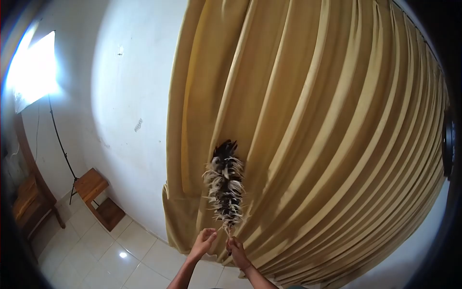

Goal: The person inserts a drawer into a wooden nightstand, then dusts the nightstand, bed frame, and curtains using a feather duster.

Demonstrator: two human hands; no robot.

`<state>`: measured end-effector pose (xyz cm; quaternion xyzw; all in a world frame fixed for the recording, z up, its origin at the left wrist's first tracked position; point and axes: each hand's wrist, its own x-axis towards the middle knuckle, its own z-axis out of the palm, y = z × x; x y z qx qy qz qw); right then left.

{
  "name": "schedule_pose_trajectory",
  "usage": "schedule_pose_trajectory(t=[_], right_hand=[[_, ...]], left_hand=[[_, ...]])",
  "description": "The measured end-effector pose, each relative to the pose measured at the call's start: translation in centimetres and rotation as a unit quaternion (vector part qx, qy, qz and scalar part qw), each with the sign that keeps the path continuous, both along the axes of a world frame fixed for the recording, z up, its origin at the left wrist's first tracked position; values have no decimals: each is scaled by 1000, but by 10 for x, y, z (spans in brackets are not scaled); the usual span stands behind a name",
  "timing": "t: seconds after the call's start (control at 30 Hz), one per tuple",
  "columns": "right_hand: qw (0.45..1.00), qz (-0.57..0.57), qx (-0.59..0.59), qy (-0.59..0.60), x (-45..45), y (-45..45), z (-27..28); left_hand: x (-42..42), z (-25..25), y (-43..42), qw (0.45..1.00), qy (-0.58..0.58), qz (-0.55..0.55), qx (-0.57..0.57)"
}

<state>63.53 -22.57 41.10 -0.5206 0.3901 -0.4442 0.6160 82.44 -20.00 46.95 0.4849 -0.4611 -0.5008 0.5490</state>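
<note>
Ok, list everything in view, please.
curtain: at least one, mustard, centre to right
feather duster: one, dark and cream, before the curtain
wall: at least one, white, left of the curtain
marks: several, grey, on the wall
lamp: one, glowing white, upper left
lamp stand: one, black, below the lamp
small table: one, brown, by the lamp stand
wooden furniture: one piece, brown, left edge
floor: one, pale tiles, lower left
unclear object: one, black, far right
left hand: one, bare, near the feather duster
right hand: one, bare, holding it

One duster (225,188), two hands (204,242) (237,254), one lamp (36,70)
</note>
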Motion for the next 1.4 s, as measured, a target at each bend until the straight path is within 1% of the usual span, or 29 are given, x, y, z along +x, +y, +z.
schedule_pose_trajectory(t=[0.07, 0.1, 0.17, 0.23, 0.27, 0.3, 0.37, 0.4, 0.47, 0.5, 0.53, 0.6, 0.67, 0.7, 0.73, 0.8, 0.87, 0.97, 1.07, 1.23, 1.3, 1.4], right_hand=[[998, -23, -65, -10, 1, -28, 16], [995, -37, -96, -14, 4, -43, 36], [981, -46, -162, -93, 23, -62, 123], [970, -56, -204, -122, 38, -68, 194], [962, -60, -228, -135, 42, -62, 214], [965, -55, -227, -121, 44, -56, 218], [969, -47, -225, -92, 46, -43, 206], [972, -43, -227, -46, 46, -51, 182], [969, -47, -237, -58, 48, -57, 162], [968, -49, -239, -65, 51, -59, 162], [979, -75, -169, -88, 54, -58, 189], [962, -114, -229, -92, 57, -72, 248], [955, -108, -257, -101, 56, -90, 316], [951, -103, -273, -105, 56, -99, 350], [935, -107, -323, -104, 56, -107, 381], [916, -111, -375, -92, 57, -117, 441], [904, -118, -400, -95, 60, -128, 493], [877, -134, -451, -101, 63, -131, 563], [843, -152, -500, -126, 65, -134, 621], [804, -177, -558, -101, 75, -128, 703], [800, -163, -568, -100, 81, -134, 736], [807, -147, -562, -104, 86, -135, 755]], left_hand=[[6, 5, -5, 999, -32, 20, -23], [11, 11, -15, 997, -50, 30, -41], [17, 31, -36, 991, -101, 60, -67], [19, 56, -56, 978, -159, 104, -86], [18, 61, -62, 983, -118, 94, -104], [15, 71, -65, 977, -144, 107, -118], [9, 93, -66, 960, -196, 134, -149], [10, 94, -76, 953, -220, 137, -157], [8, 84, -99, 936, -266, 146, -177], [8, 87, -108, 932, -279, 150, -176], [7, 89, -114, 928, -293, 153, -172], [4, 93, -117, 924, -310, 150, -169], [1, 112, -123, 922, -311, 145, -179], [-1, 113, -126, 924, -302, 155, -179], [-2, 114, -129, 925, -292, 165, -180], [-6, 113, -132, 922, -285, 182, -188], [-7, 111, -133, 915, -292, 194, -201], [-3, 106, -130, 916, -288, 184, -212], [3, 108, -125, 920, -284, 170, -211], [8, 111, -119, 923, -274, 156, -219], [8, 110, -120, 925, -267, 153, -223], [12, 107, -118, 929, -257, 144, -223]])
